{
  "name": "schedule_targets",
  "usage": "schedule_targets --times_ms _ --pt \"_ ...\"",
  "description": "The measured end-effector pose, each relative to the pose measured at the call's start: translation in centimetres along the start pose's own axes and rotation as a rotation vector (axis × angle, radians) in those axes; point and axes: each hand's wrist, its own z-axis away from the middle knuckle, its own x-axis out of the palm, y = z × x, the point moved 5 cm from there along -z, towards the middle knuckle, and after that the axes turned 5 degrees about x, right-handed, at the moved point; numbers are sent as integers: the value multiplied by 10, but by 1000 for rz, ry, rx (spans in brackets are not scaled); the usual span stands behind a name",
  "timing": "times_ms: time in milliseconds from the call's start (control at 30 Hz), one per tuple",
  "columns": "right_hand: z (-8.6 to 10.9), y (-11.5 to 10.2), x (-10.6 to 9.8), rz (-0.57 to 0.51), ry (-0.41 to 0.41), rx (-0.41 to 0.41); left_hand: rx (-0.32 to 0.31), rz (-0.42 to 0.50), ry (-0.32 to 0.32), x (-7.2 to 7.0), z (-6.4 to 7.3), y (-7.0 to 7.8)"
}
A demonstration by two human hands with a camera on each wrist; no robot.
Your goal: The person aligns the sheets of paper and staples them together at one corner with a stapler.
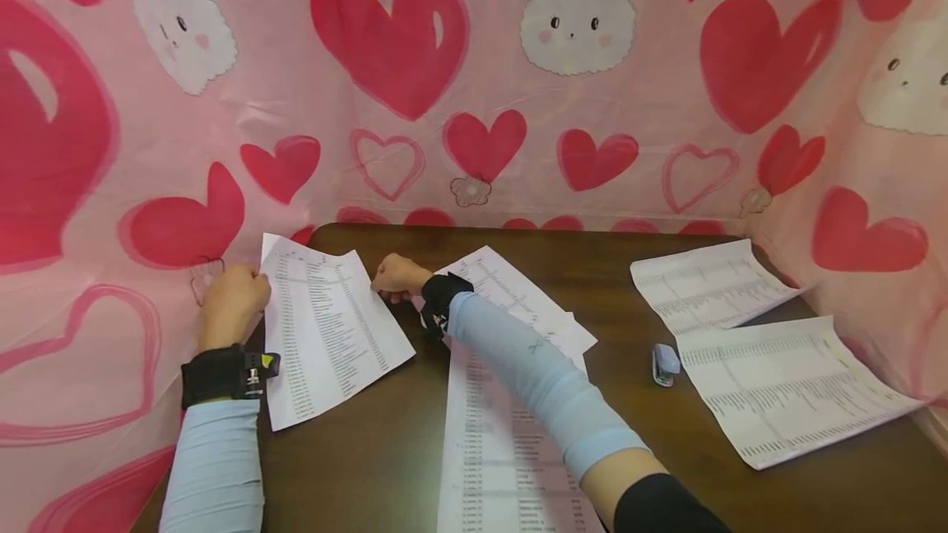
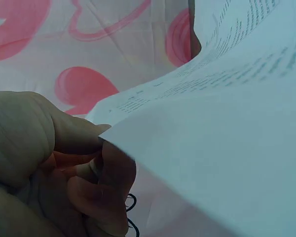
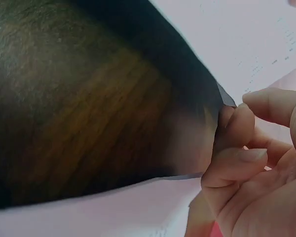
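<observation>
A printed sheet of paper (image 1: 322, 327) is held between both hands at the left side of the table, its upper edge wavy. My left hand (image 1: 231, 303) pinches its left edge between thumb and fingers; the left wrist view shows the thumb (image 2: 79, 131) on top of the paper's corner. With thumb and forefinger, my right hand (image 1: 400, 276) pinches the right edge, and the right wrist view has that grip close up at the sheet's corner. Under the right forearm lie more printed sheets (image 1: 518, 451), overlapping, partly hidden by the sleeve.
A small pale purple stapler (image 1: 665, 364) stands right of centre on the dark wooden table (image 1: 370, 467). Beside it, two printed papers (image 1: 792, 385) with curling edges lie at the right. A pink cloth (image 1: 474, 89) with hearts and rabbits hangs around the table.
</observation>
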Motion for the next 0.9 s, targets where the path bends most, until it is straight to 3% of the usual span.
schedule_targets --times_ms 333,533,900 --pt "0 9 1 -305 -119 -1 -70 -1 -65 5 -5 -2" --pt "2 11 -10 -325 -173 19 -22 4 -34 7 -9 6" --pt "23 32 -48 -373 -216 22 80 58 33 5 -14 21"
